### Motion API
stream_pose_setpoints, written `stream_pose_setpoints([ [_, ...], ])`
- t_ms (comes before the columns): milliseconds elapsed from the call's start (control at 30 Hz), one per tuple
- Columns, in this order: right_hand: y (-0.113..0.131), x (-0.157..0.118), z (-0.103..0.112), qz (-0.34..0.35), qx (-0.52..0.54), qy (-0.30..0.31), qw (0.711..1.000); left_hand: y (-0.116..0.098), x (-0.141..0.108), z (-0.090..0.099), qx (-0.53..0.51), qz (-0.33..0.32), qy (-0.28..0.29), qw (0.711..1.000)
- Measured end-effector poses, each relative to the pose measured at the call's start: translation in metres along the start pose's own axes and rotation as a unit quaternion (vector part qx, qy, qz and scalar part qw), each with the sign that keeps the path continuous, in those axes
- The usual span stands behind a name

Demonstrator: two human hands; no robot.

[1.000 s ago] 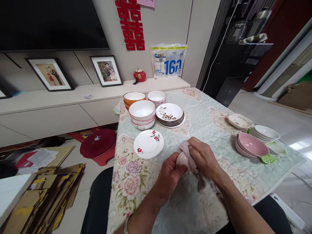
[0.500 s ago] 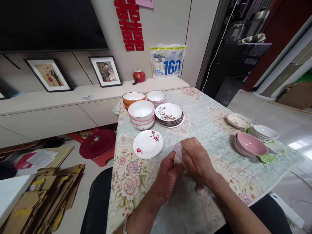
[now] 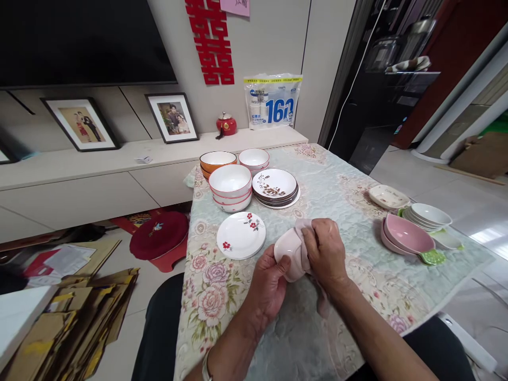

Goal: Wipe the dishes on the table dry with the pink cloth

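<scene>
Over quilted tablecloth (image 3: pixel 325 174): left grip (image 3: pixel 270 284) clamped on glossy rounded dish (image 3: pixel 286 246), right grip (image 3: pixel 327 251) on cloth (image 3: pixel 304 224).

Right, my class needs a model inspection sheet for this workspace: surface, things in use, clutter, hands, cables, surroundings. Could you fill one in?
Surface: floral tablecloth, bearing stacked bowls and plates.
Things in use: pale dish, pale cloth.
Clutter: flattened cardboard, low at left.
Hands: left hand grips the dish; right hand holds the cloth against it.
Cables: thin white cable hangs beyond the tablecloth; lower end hidden.
Surroundings: framed photos and red jar on a low cabinet.
</scene>
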State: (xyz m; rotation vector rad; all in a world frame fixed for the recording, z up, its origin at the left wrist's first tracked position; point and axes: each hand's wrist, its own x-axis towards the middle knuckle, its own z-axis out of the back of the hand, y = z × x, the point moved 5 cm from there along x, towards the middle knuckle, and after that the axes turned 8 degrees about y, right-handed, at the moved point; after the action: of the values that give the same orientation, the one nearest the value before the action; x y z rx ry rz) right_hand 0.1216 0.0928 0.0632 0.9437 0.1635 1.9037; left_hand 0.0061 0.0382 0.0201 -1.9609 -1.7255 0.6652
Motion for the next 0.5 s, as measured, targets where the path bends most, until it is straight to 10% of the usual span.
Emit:
stream_pose_setpoints([
  [500,0.037,-0.007,-0.001,0.163,0.081,0.160,0.970,-0.010,0.004,0.007,-0.013,-0.040,0.011,0.999],
])
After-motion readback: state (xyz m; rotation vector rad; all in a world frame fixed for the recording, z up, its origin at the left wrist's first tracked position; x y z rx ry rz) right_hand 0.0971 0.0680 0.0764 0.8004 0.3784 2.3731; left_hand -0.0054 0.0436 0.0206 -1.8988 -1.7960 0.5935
